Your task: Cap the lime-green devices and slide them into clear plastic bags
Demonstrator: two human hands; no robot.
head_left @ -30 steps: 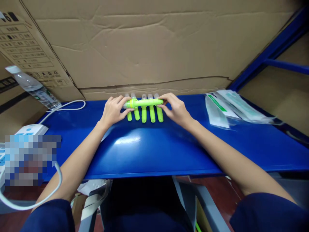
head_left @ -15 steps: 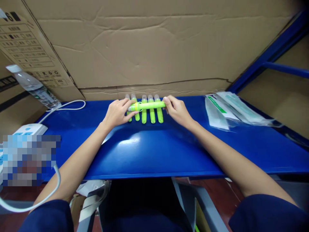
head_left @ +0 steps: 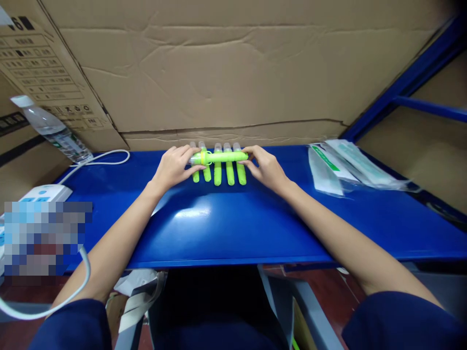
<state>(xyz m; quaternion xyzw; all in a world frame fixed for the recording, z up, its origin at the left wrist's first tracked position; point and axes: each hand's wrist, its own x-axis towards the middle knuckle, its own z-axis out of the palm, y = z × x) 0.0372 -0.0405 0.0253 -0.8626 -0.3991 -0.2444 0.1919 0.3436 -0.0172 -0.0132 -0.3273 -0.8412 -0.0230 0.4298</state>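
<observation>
Blue shelf (head_left: 233, 228): left hand (head_left: 175, 167) and right hand (head_left: 266, 167) pinch one green marker (head_left: 222, 157) crosswise over four (head_left: 219, 172); apparently aligning, next lowering level.

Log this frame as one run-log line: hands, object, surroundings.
left hand: grips cap end of crosswise green marker | right hand: grips other end | under it: row of green markers | surface: blue shelf
</observation>
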